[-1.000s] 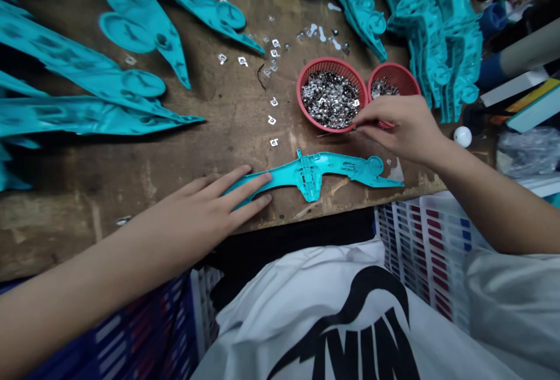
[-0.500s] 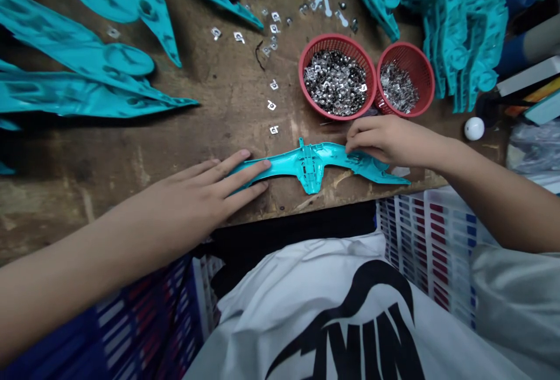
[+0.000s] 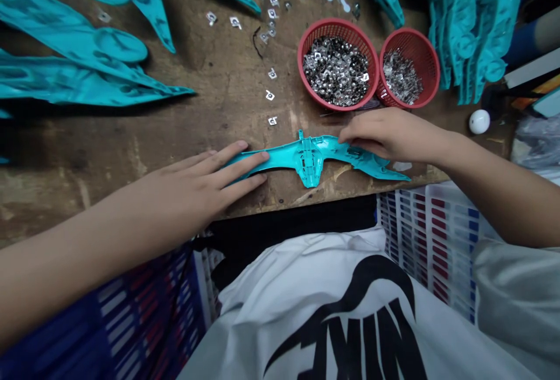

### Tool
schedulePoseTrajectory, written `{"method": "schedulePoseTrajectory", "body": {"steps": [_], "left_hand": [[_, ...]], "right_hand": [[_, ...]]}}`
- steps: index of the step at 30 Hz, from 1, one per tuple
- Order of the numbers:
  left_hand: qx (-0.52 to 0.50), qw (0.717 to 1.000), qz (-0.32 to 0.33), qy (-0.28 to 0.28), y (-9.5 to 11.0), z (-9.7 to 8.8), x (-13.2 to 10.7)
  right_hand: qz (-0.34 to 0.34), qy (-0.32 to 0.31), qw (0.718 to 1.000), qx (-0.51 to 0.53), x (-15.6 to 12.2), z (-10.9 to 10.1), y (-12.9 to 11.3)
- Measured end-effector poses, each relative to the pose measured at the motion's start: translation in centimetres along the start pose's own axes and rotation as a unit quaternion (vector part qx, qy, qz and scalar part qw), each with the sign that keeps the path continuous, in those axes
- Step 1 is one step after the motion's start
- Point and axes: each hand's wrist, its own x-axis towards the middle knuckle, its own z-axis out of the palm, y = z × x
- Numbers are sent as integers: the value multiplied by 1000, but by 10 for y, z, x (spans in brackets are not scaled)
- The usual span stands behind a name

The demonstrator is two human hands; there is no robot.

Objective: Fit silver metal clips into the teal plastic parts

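Observation:
A turquoise plastic shell (image 3: 282, 156), long and curved with a ribbed middle block, lies along the near edge of the wooden table. Flat on its left end rests my left hand (image 3: 205, 179), fingers stretched out and apart. Over the shell's right half, my right hand (image 3: 380, 134) bends down with its fingertips pinched together at the inner surface. Whatever sits between those fingertips is hidden. Just beyond the right hand stand a red basket (image 3: 301, 71) of small metal pieces and a smaller red basket (image 3: 431, 91) with more of them.
Several small metal clips (image 3: 270, 95) are scattered on the table (image 3: 210, 123). More turquoise shells (image 3: 65, 85) lie at the left, and a stack of them (image 3: 466, 30) stands at the back right. A white ball (image 3: 479, 122) is at the right. Plastic crates (image 3: 420, 222) stand below the edge.
My right hand has shifted slightly left along the shell, still pinched. My left hand stays flat in place. The whole view has tilted a little, so the table things appear higher.

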Motion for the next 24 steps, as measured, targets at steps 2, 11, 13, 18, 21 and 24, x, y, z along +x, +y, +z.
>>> {"method": "schedulePoseTrajectory", "body": {"steps": [2, 11, 13, 18, 21, 24], "left_hand": [[2, 1000, 0, -3, 1, -1, 1], [9, 1000, -4, -12, -2, -1, 3], [6, 1000, -5, -8, -1, 0, 4], [26, 1000, 9, -11, 0, 0, 4], [35, 999, 2, -19, 1, -1, 5], [39, 999, 4, -30, 2, -1, 5]], "right_hand": [[-2, -4, 1000, -3, 0, 0, 0], [-38, -12, 998, -39, -1, 1, 2], [-40, -11, 998, -43, -1, 2, 3], [-40, -7, 998, -41, 1, 2, 3], [-50, -3, 998, -44, 1, 2, 2], [-50, -8, 998, -48, 1, 1, 2]]}}
